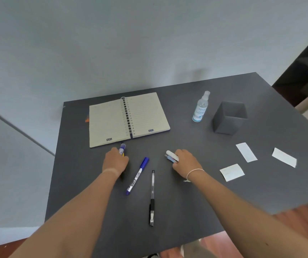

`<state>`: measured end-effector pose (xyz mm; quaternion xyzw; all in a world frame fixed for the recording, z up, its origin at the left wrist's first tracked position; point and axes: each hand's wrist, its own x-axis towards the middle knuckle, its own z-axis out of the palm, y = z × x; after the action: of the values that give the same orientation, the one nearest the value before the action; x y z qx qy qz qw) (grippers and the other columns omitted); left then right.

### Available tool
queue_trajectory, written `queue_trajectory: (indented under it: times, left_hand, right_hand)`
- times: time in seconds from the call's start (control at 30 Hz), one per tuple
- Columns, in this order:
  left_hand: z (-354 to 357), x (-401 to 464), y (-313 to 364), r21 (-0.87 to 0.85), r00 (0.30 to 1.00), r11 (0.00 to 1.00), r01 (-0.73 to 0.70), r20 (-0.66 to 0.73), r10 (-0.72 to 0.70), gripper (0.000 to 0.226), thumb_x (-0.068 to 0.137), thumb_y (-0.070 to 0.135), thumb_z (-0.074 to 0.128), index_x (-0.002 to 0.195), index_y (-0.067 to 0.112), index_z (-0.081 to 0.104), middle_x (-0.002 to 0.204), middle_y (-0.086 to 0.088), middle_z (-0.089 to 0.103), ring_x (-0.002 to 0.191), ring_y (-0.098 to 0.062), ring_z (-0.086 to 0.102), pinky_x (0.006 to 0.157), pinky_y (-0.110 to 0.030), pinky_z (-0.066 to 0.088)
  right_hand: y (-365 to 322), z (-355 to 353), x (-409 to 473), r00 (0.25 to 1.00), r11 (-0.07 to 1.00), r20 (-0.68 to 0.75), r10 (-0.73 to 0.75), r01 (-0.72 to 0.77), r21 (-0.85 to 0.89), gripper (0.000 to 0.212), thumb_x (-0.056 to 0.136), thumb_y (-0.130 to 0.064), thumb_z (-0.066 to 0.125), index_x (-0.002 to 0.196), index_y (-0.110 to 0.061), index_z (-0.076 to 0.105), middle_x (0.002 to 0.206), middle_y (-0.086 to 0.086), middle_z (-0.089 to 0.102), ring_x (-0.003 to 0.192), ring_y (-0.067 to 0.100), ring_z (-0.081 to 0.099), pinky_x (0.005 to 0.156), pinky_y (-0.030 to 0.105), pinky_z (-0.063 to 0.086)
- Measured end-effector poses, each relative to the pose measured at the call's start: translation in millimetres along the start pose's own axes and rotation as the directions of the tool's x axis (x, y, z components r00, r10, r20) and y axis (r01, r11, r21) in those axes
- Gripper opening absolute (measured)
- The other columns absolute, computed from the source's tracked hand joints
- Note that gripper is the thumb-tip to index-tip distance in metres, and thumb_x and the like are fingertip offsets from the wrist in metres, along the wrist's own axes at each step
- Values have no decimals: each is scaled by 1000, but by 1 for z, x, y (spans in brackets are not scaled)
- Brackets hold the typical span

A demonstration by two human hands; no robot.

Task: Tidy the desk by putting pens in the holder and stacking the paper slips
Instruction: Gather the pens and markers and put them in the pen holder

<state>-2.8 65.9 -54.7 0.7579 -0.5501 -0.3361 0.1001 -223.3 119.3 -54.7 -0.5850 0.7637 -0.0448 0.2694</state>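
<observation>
dark grey desk fills your view, set against a pale wall. nearest you a black gel pen lies flat, and just left of it a blue marker lies at a slant, both untouched. your left hand is curled around a purple-capped pen, its cap poking out past your knuckles. your right hand is closed on a white pen with blue beneath it. off to the right three paper slips lie apart, unstacked. farther back sit an open spiral notebook, a sanitizer spray bottle and the grey square holder.
</observation>
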Motion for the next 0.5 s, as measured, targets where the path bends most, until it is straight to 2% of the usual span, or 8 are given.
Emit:
queue_trajectory:
  times: [0.13,0.23,0.27,0.33,0.4,0.5]
  left_hand:
    - [-2,-1,6,-38,999,999,-35,-32,33,15,82,14,54,78,4,45,81,-12,50,71,-29,48,63,-31,36]
    - [-6,-4,19,-46,993,994,-103,-63,100,28,81,15,51,59,13,33,63,-5,42,60,-25,39,51,-31,29]
    - [-7,-5,26,-52,991,992,-117,-71,114,31,81,14,50,57,14,31,59,-4,39,57,-24,37,49,-31,28]
    - [-10,-9,43,-88,988,987,-134,-94,125,33,84,14,48,57,14,29,57,-3,37,52,-20,33,47,-30,26]
    - [-11,-12,64,-123,983,980,-155,-121,140,34,87,14,46,57,13,28,57,-3,37,52,-20,33,48,-29,26]
    - [-7,-17,98,-182,973,963,-197,-154,170,28,88,14,42,62,11,34,62,-7,45,64,-25,41,51,-29,29]
  right_hand:
    - [2,-6,-2,1000,1000,12,0,-1,6,17,86,-15,48,98,-5,51,113,17,56,104,35,51,74,32,35]
    - [6,-22,-1,1000,996,18,-5,3,86,6,82,-12,48,88,-9,48,99,14,52,88,30,46,71,29,32]
    - [6,-29,1,1000,993,22,-15,12,116,6,82,-11,48,77,-12,44,91,11,48,82,27,42,69,29,32]
    - [8,-45,6,999,983,24,-30,25,183,25,81,-12,48,63,-16,31,75,4,41,75,26,39,59,29,30]
    - [11,-63,12,998,971,15,-60,55,235,24,81,-12,47,62,-12,33,68,3,40,71,26,39,52,27,27]
    - [20,-93,18,996,936,-13,-87,86,340,22,86,-15,44,65,-11,37,69,4,42,69,24,40,52,25,29]
